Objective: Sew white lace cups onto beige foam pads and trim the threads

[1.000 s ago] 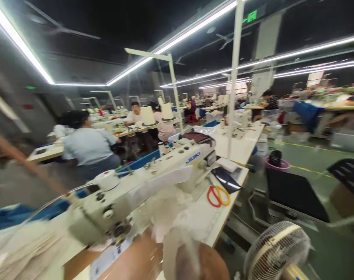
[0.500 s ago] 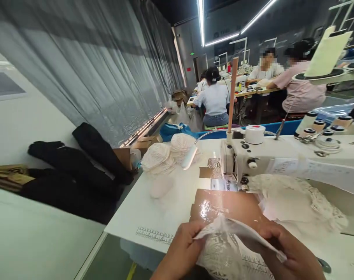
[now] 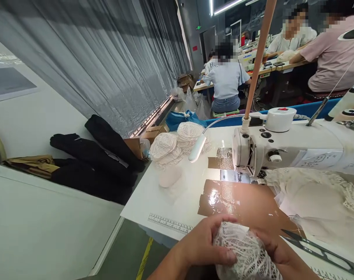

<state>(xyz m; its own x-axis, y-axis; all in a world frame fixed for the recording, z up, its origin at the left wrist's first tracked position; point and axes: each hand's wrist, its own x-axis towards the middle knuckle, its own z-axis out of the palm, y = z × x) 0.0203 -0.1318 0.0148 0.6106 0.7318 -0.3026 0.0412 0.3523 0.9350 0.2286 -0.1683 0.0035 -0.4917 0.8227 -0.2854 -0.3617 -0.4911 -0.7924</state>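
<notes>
My left hand (image 3: 202,243) grips a white lace bra cup (image 3: 244,251) from the left, its thumb lying across the openwork face. On the cup's far right side my right hand (image 3: 279,249) closes round the edge, its fingertips partly hidden. The cup is held bulging upward at the table's front edge, before a brown glossy sheet (image 3: 249,202). Right of my right hand lie black thread snips (image 3: 325,254). Beyond the sheet stands a white sewing machine (image 3: 282,136), its needle area lit by a small lamp (image 3: 198,148).
Stacked lace cups (image 3: 165,149) sit at the table's back left, with a pale oval pad (image 3: 169,177) nearer. Loose lace pieces (image 3: 317,194) lie under the machine arm. A printed ruler (image 3: 169,223) marks the front edge. Co-workers (image 3: 226,85) sit at machines farther back.
The cup has turned from its open, folded-edge side to its rounded lace face. My hands have drawn closer together around it. The view has shifted, uncovering the snips.
</notes>
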